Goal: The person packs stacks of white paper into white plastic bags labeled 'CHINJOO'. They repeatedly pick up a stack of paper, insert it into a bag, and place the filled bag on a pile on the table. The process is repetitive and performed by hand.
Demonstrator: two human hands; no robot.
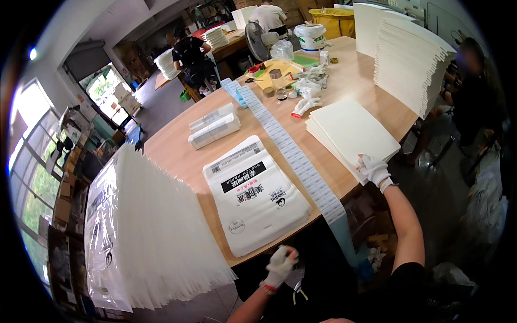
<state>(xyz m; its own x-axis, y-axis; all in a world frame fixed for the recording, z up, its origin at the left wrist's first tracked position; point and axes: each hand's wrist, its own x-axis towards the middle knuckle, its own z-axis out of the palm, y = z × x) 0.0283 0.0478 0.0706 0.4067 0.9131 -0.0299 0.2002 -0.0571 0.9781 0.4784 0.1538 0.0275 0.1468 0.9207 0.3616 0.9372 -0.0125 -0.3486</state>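
Observation:
My right hand [374, 169], in a white glove with bare fingertips, is at the near corner of a low stack of white paper sheets [353, 132], its bent fingers gripping the edge. The sheets lie slightly fanned. In front of the table's near edge hangs my left hand [280, 266], gloved the same way, with its fingers curled in; no object shows in it. Nearest to that hand is a flat pile of printed white plastic paper bags [258, 210]. A blue-white strip of labels [291, 153] runs between bags and sheets, over the front edge.
A tall fanned pile of clear-wrapped packs [156, 231] stands at left. Two wrapped bundles [215, 129] lie behind the bags. High paper stacks [409, 59] rise at the back right. A spare glove [306, 106], tape and a bucket [311, 37] sit farther back. People sit nearby.

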